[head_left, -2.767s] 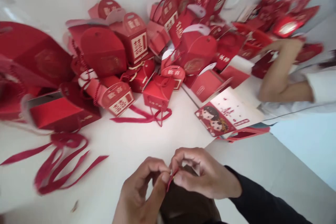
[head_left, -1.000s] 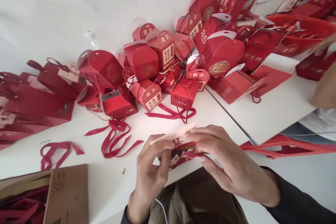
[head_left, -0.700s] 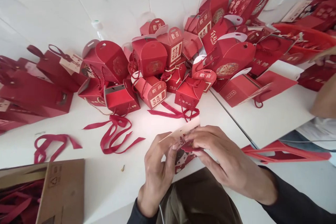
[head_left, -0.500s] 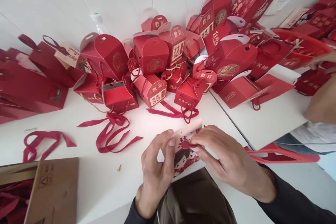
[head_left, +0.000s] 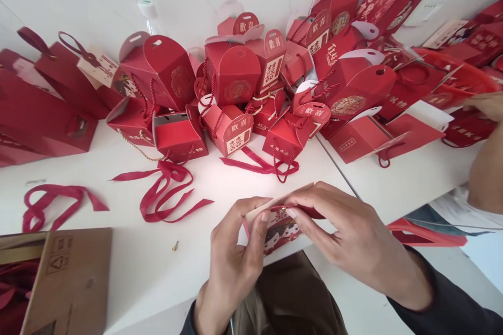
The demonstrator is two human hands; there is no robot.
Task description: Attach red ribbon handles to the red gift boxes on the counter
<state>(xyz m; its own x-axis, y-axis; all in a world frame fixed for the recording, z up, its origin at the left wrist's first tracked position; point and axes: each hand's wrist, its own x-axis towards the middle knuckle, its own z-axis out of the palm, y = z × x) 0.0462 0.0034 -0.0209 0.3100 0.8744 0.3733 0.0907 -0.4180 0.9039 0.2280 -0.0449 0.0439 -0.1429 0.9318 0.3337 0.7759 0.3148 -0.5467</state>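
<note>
A small printed paper gift bag (head_left: 282, 234), red and cream with cartoon figures, is held over the table's front edge. My left hand (head_left: 237, 251) grips its left side, thumb on the front and fingers behind. My right hand (head_left: 346, 238) is closed at the upper right, pinching a dark red ribbon (head_left: 315, 212) against the bag's top. A tiny gold-coloured dot shows by the right thumb tip. The ribbon's far end is hidden by the fingers. On the table to the left lies a small brass fastener (head_left: 175, 245).
Red gift boxes (head_left: 231, 76) crowd the back against the wall. Loose red ribbons (head_left: 161, 193) lie at left, above an open cardboard box (head_left: 70, 282). Large red bags (head_left: 43, 115) stand far left. Another person's arm (head_left: 487, 167) is at right, near a red basket (head_left: 467, 70).
The bag's top has tilted, so its printed front shows less. My right hand has brought the ribbon up to the bag's top edge. The view has shifted slightly.
</note>
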